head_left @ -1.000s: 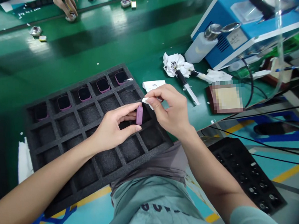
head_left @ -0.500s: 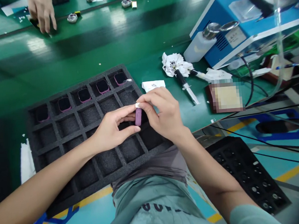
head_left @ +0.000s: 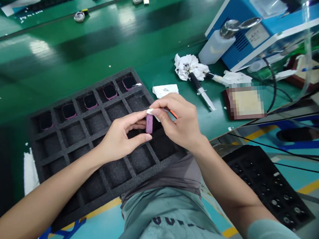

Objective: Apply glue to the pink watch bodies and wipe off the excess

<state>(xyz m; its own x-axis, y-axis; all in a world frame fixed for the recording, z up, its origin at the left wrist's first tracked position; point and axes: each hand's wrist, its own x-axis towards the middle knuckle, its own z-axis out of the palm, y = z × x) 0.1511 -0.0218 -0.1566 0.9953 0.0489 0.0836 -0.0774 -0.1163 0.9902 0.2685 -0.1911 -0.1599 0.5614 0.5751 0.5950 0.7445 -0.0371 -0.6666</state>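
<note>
My left hand (head_left: 127, 133) grips a purple smartwatch case (head_left: 149, 124) between thumb and fingers, its narrow side turned up. My right hand (head_left: 177, 120) pinches a small white wipe (head_left: 151, 111) against the upper end of the case. Beside the right fingers shows an orange-red strip (head_left: 172, 113); what it belongs to is hidden. Both hands are over a dark foam tray (head_left: 98, 113) divided into square compartments. Several purple-framed watches (head_left: 90, 101) lie in its far row, dark screens up.
Beyond the tray lie a folded white paper (head_left: 165, 90), crumpled stained tissue (head_left: 186, 66) and a black-and-clear syringe (head_left: 201, 92). A pump bottle (head_left: 217, 48) stands against a blue machine (head_left: 247, 39). Cables hang at the right, above a black tray (head_left: 266, 184) of small parts.
My right hand has shifted slightly right, and the orange-red strip has come into sight beside its fingers. My left hand keeps its hold. Another person's hand has left the top left.
</note>
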